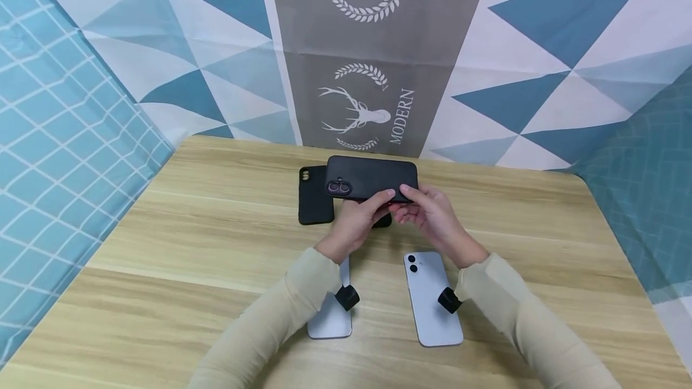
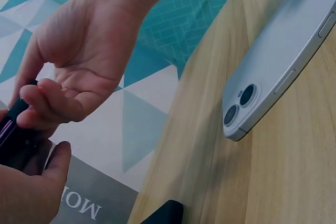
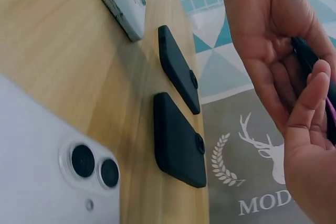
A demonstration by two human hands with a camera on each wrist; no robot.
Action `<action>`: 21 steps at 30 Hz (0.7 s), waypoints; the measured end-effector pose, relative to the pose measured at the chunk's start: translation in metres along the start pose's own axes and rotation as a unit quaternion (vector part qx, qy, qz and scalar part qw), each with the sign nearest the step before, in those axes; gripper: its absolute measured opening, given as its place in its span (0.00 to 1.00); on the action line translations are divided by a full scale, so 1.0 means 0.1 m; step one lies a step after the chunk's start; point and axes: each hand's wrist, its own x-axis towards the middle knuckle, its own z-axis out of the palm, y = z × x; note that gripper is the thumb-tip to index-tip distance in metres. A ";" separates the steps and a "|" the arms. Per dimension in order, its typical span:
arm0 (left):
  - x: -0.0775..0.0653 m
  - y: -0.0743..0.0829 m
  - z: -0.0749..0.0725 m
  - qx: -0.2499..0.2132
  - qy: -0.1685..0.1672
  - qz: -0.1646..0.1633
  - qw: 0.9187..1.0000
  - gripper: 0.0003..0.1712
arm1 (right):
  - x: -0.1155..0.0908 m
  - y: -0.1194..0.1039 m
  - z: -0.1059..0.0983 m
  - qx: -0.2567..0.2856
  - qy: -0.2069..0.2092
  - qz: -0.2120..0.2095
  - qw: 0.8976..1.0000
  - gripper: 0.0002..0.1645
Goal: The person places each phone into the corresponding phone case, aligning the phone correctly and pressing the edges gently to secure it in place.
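Both hands grip a phone in a black case (image 1: 373, 174), held sideways above the far part of the table, its two camera lenses at the left end. My left hand (image 1: 354, 224) pinches its lower edge, thumb on the back. Beside it the right hand (image 1: 435, 216) holds the lower right corner, thumb on the back and fingers curled beneath. Along the held phone's side a pinkish edge (image 3: 331, 116) shows in the right wrist view. Behind and below lie two black phone cases, one at left (image 1: 315, 206) and one mostly covered (image 1: 382, 221).
A white phone (image 1: 432, 299) lies back up under the right wrist. Another white phone (image 1: 330, 320) lies partly hidden under the left forearm. The wooden table (image 1: 205, 245) meets a patterned cloth backdrop (image 1: 367, 41) at its far edge.
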 end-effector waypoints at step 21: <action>-0.02 -0.01 -0.03 -0.006 0.062 -0.020 0.998 0.10 | -0.08 0.02 0.01 -0.031 0.031 -0.007 0.999 0.21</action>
